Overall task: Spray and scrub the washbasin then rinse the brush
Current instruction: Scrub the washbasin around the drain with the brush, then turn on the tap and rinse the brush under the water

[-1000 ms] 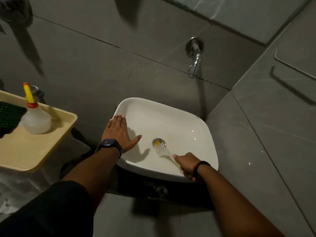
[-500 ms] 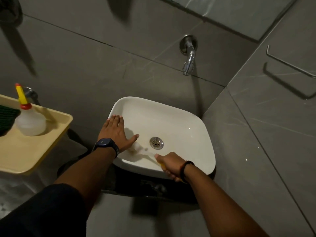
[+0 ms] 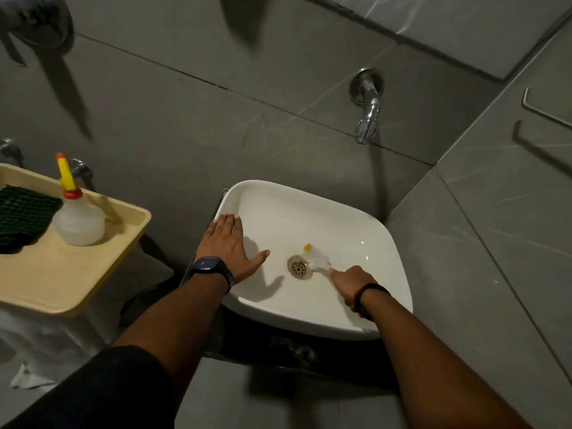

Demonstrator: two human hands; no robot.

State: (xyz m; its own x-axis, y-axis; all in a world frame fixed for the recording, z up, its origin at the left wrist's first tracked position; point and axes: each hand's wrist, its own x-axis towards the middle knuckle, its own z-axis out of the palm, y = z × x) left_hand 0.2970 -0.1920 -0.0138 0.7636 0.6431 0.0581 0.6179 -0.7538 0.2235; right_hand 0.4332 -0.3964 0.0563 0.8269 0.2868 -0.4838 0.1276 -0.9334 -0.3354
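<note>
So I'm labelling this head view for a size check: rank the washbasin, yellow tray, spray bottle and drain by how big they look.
1. Washbasin
2. Yellow tray, though cut off at the frame edge, so unsure against the basin
3. Spray bottle
4. Drain

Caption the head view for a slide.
Right hand scrubs the white washbasin beside the drain with a brush; left hand rests flat on the rim.
</note>
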